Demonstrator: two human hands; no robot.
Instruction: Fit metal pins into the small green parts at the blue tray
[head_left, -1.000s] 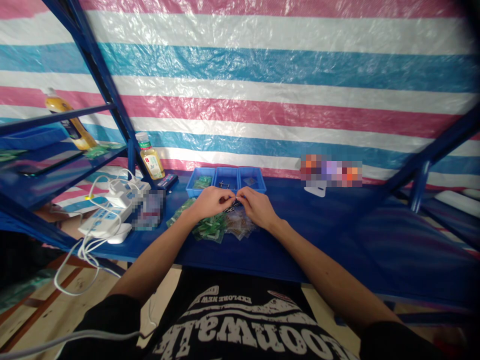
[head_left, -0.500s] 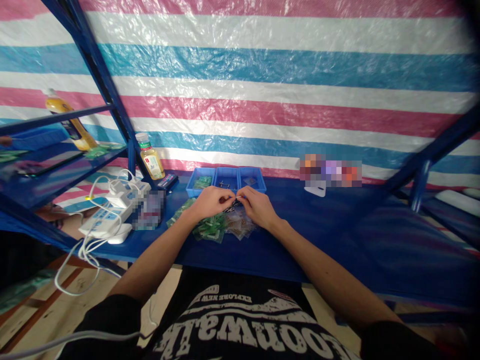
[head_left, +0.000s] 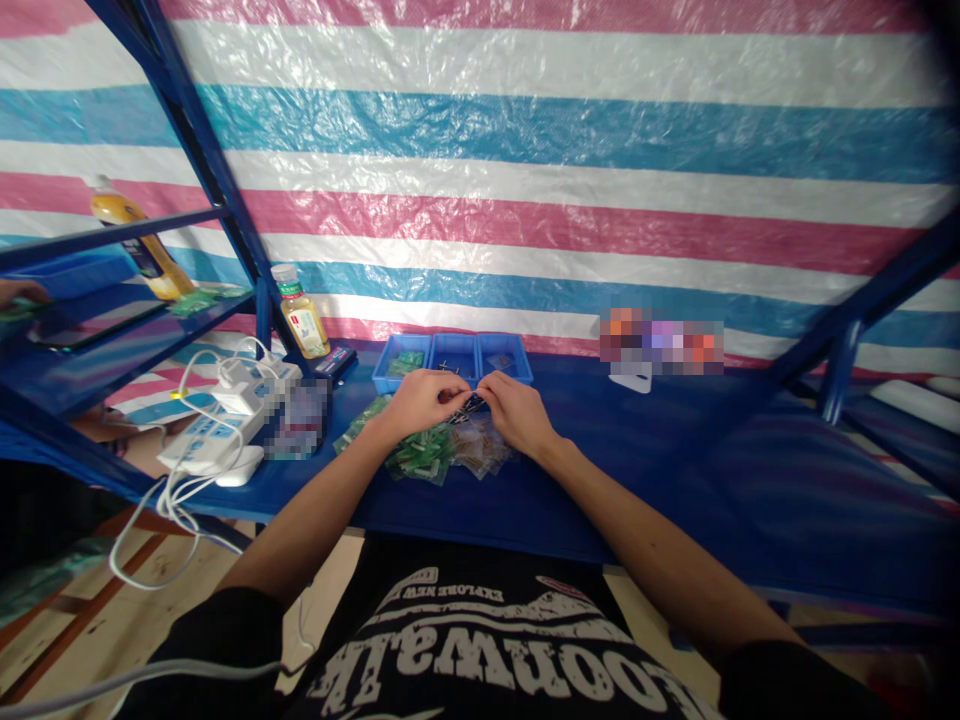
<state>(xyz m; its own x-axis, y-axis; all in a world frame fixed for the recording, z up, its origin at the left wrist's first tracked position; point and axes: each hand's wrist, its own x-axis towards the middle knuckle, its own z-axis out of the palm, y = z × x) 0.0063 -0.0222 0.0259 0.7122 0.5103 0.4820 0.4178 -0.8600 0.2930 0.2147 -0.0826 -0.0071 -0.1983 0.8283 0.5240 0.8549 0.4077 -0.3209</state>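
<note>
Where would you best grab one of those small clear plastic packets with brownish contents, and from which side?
I'd probably pinch a packet by a corner jutting from the heap's near edge, coming from that near side: the packets look thin and flat, while the bare left hand and bare right hand crowd the far side.

at the far left edge, a co-worker's hand (head_left: 22, 291), out of view a second ago and then barely peeking in, now reaches further into frame. the person's left hand (head_left: 426, 402) and right hand (head_left: 517, 410) have shifted very slightly forward, toward the striped sheet (head_left: 525, 220).
</note>
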